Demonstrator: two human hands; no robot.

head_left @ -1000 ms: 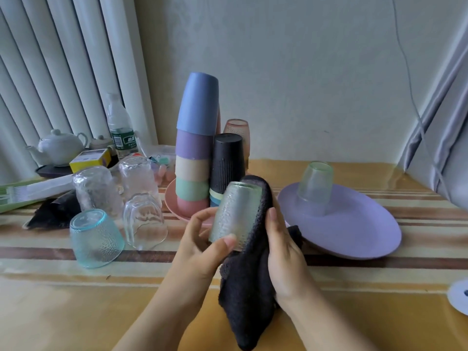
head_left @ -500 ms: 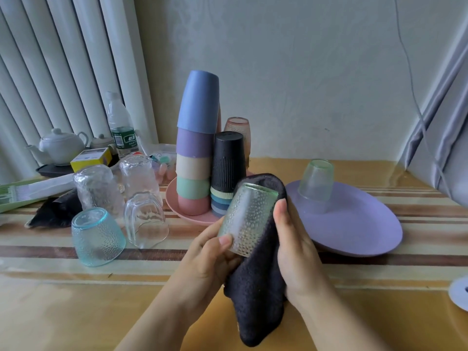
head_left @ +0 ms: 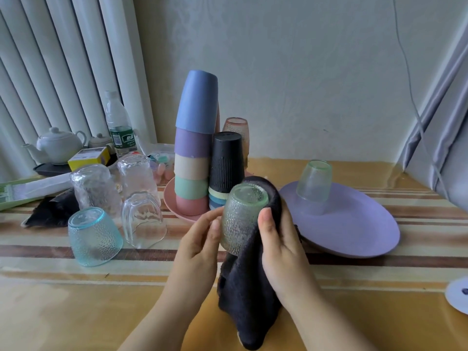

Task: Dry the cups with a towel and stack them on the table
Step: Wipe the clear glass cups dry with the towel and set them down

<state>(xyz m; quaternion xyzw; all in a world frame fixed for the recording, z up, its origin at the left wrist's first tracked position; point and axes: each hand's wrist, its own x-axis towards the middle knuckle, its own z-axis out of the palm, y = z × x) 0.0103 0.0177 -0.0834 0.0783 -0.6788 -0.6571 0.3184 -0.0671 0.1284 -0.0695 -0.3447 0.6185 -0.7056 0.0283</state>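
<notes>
Glass (head_left: 241, 219) in my hands is a dimpled green one, held bottom up over the near part of the table (head_left: 76, 312). My left hand (head_left: 200, 245) grips its side with thumb and curled fingers, and my right hand (head_left: 279, 247) wraps the dark towel (head_left: 249, 300) round its far side, thumb pressed on the glass; the towel's tail hangs down between my wrists. Just left of me stand a blue glass (head_left: 93, 238) and three clear glasses (head_left: 143, 220), all upside down. Behind my hands a pink plate (head_left: 172, 206) carries a tall stack of coloured cups (head_left: 195, 145) and a black cup (head_left: 226, 160) on its own short stack. To the right a purple plate (head_left: 354, 229) bears another green glass (head_left: 314, 181), upside down. Farther back on the left sit a teapot (head_left: 57, 144) and a water bottle (head_left: 119, 125) by the blinds
</notes>
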